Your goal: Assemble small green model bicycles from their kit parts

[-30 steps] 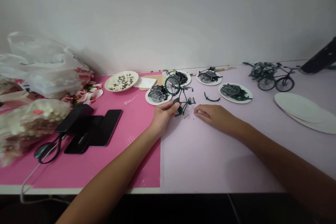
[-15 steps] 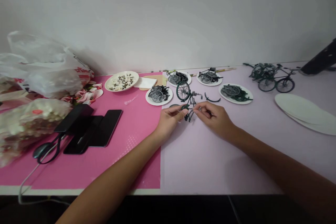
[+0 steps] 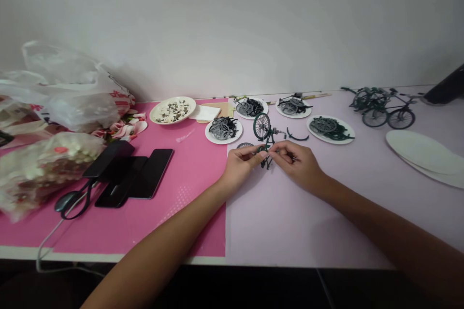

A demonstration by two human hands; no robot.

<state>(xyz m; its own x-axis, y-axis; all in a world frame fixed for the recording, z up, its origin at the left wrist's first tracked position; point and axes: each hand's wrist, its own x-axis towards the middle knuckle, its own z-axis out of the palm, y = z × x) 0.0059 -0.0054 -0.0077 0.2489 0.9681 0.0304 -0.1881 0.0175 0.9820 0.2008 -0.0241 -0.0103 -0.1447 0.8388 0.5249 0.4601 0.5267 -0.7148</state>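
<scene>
A small dark green model bicycle [image 3: 261, 126] is propped up between my hands, one spoked wheel raised at the back. My left hand [image 3: 239, 164] pinches its lower part between thumb and fingers. My right hand [image 3: 299, 161] is closed, thumb and forefinger pressed together against the bicycle, close to the left fingertips; whatever is in that pinch is too small or hidden to make out. A loose dark wheel [image 3: 245, 145] lies just behind my left fingers. Beyond my right hand rests a thin curved dark part [image 3: 297, 136].
Small plates with grey wheels and dark parts, including a front plate [image 3: 208, 136] and a right plate [image 3: 344, 140], stand behind. Model bicycles [image 3: 387, 111] are at back right, near white plates [image 3: 420, 149]. Phones [image 3: 154, 174], a speckled bowl [image 3: 154, 117] and plastic bags [image 3: 72, 87] lie left.
My right fingertips have come in against the bicycle and nearer my left fingertips. The whole view has shifted slightly, so everything appears a little further right.
</scene>
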